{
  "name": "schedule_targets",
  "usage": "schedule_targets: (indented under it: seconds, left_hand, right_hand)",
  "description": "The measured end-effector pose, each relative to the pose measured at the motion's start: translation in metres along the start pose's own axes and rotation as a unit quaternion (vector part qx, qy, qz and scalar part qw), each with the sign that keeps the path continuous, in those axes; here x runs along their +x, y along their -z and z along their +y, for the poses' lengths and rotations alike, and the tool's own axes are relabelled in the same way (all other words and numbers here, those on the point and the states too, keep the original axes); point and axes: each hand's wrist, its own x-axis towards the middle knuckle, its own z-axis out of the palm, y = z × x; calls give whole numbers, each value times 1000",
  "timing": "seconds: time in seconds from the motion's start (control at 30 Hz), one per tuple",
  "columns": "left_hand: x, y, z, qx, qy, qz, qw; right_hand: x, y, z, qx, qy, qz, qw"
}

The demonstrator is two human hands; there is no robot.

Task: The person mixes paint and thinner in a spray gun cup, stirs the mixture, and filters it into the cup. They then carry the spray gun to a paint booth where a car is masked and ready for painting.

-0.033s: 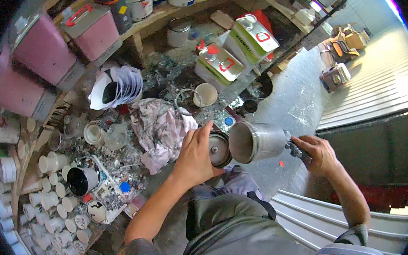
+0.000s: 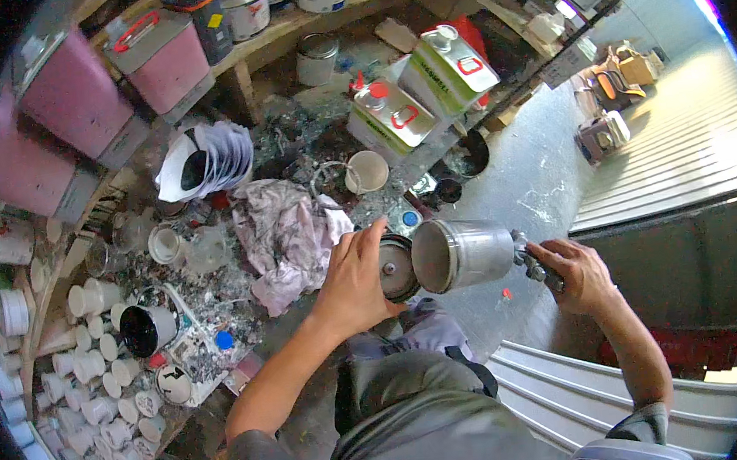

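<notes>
Wide fisheye view, from the head, looking steeply down

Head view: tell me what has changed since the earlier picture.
The view shifted very slightly; nothing was taken hold of or let go. The left hand still holds the round lid, the right hand the metal cup by its end fitting; the crumpled rag lies as before.

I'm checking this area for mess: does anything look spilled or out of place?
Yes. The workbench is splattered with dark and pale residue, with a crumpled, stained cloth lying on it. A small red piece, apparently dropped, lies on the grey floor, just below the metal cup in the view.
</notes>
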Motion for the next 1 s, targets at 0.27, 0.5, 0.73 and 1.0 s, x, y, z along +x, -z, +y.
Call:
schedule_targets:
  seconds: [0.27, 0.5, 0.73, 1.0]
  left_hand:
    - [34, -33, 12, -22, -20, -15, 999]
    - [46, -43, 17, -85, -49, 26, 995]
    - [46, -51, 23, 7, 15, 7, 1000]
    - [68, -79, 34, -34, 3, 103, 994]
  right_hand:
    - [-7, 68, -14, -232, -5, -10, 973]
    - [-21, 61, -5, -339, 5, 106, 935]
    - [-42, 3, 29, -120, -123, 85, 982]
    - [-61, -88, 80, 58, -205, 94, 973]
